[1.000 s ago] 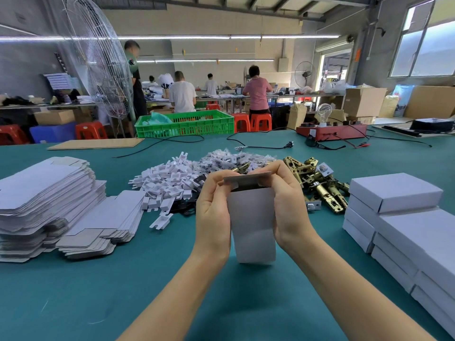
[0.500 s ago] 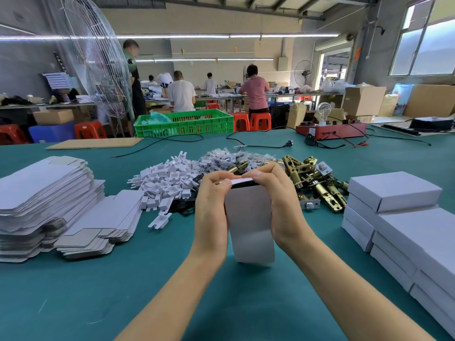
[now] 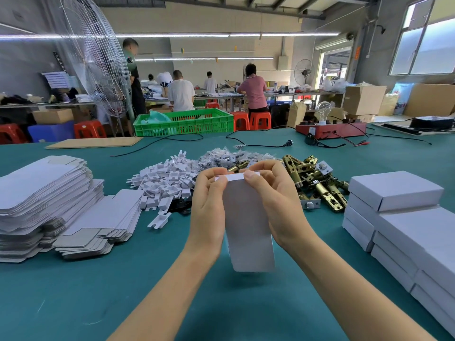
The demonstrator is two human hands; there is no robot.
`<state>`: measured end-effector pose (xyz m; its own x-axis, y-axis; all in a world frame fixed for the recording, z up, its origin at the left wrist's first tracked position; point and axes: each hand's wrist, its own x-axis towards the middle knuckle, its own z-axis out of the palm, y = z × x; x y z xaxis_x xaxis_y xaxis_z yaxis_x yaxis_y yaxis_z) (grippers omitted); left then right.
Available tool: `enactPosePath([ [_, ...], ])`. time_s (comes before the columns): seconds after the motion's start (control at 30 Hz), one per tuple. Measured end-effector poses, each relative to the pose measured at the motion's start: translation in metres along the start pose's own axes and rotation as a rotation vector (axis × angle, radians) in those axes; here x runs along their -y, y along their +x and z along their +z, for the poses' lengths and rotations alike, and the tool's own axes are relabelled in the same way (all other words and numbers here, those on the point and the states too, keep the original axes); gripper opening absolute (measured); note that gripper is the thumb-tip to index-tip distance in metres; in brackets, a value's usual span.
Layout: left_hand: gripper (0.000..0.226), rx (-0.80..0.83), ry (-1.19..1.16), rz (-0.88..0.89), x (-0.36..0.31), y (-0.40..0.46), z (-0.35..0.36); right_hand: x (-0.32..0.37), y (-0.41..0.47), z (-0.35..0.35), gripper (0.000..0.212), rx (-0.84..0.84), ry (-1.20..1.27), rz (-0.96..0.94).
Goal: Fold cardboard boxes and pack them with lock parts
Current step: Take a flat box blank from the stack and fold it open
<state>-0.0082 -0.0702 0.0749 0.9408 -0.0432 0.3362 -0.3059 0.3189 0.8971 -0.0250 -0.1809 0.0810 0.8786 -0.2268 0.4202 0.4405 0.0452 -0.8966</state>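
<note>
left hand [image 3: 209,205], right hand [image 3: 278,205], both hands pinching

Single head-worn view, looking forward and down; both grips sit close below centre, the worktop [image 3: 73,303] stretching beyond them.

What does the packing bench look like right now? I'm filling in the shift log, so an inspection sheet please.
Surface: green table.
Job's things: white box held upright; flat blanks stacked left; white inserts and brass lock parts piled behind; closed boxes stacked right.
Clutter: green crate, red tester box, at the far edge.
Grips: left hand and right hand pinch the box's top flap.
Cables: black cord, unplugged, on the table.
Surroundings: workers at far benches, fan.
</note>
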Motion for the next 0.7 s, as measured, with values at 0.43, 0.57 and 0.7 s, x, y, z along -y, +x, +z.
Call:
enactPosePath([
  [0.43, 0.031, 0.022, 0.048, 0.128, 0.0011, -0.0015, 0.0021, 0.0028, -0.0015, 0.0022, 0.017, 0.000, -0.004, -0.100],
  [0.57, 0.029, 0.022, 0.035, 0.116, 0.0026, -0.0006, 0.0013, 0.0025, -0.0014, 0.0017, 0.019, -0.006, -0.012, -0.098],
  [0.7, 0.032, 0.033, 0.008, 0.103, 0.0043, -0.0006, 0.0007, 0.0023, -0.0015, 0.0007, 0.021, 0.002, 0.005, -0.091],
])
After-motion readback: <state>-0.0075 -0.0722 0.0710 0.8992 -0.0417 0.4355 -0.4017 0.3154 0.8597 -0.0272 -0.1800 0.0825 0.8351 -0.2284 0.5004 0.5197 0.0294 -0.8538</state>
